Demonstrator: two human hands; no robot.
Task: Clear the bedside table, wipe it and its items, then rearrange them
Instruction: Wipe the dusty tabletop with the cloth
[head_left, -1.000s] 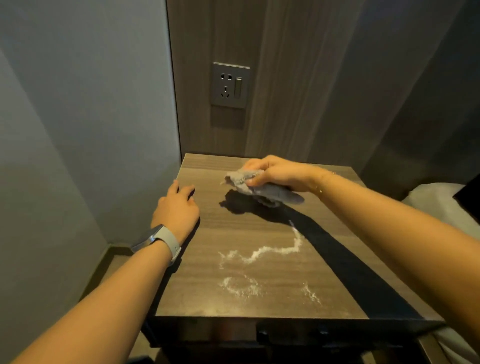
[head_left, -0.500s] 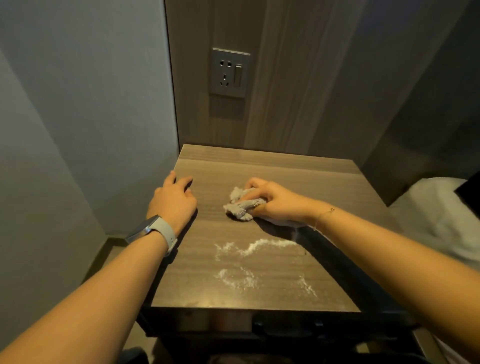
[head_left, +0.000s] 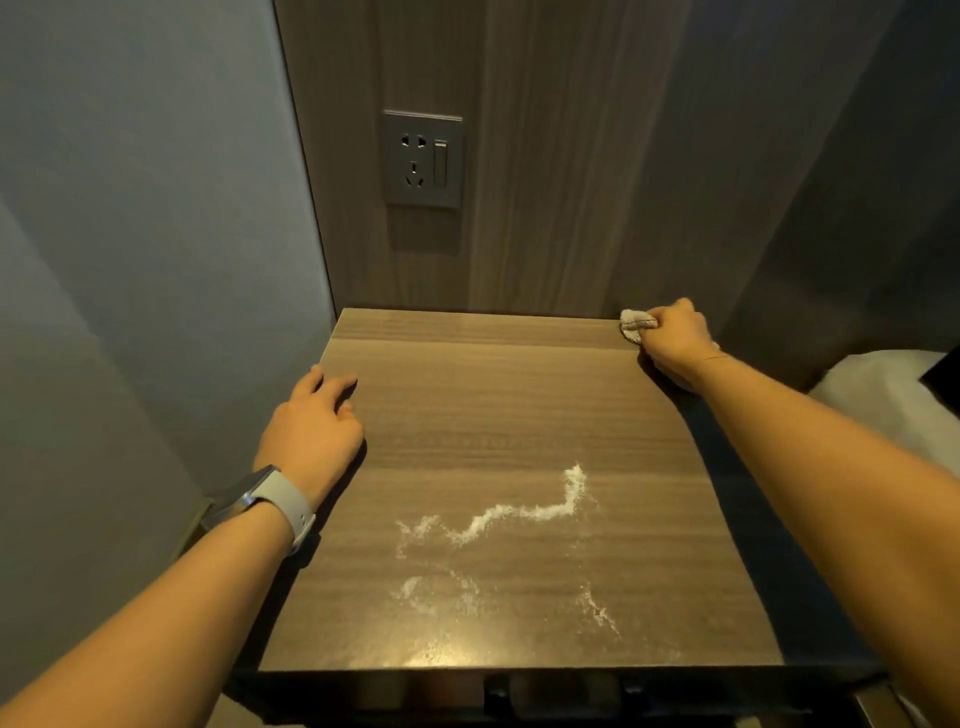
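The wooden bedside table (head_left: 493, 405) fills the middle of the view, with no items standing on it. White powder (head_left: 519, 514) lies in streaks across its front half. My right hand (head_left: 672, 338) grips a bunched grey cloth (head_left: 632, 325) at the table's far right corner, and the cloth touches the surface. My left hand (head_left: 311, 426) rests palm down on the table's left edge, fingers relaxed, a grey watch on the wrist.
A grey wall socket with a switch (head_left: 423, 158) sits on the wood panel behind the table. A grey wall (head_left: 130, 260) runs close along the left side. White bedding (head_left: 883, 400) lies to the right. A drawer front (head_left: 519, 696) shows below the front edge.
My right hand has carried the cloth from the table's middle to the far right corner. The powder streaks and my left hand have stayed where they were.
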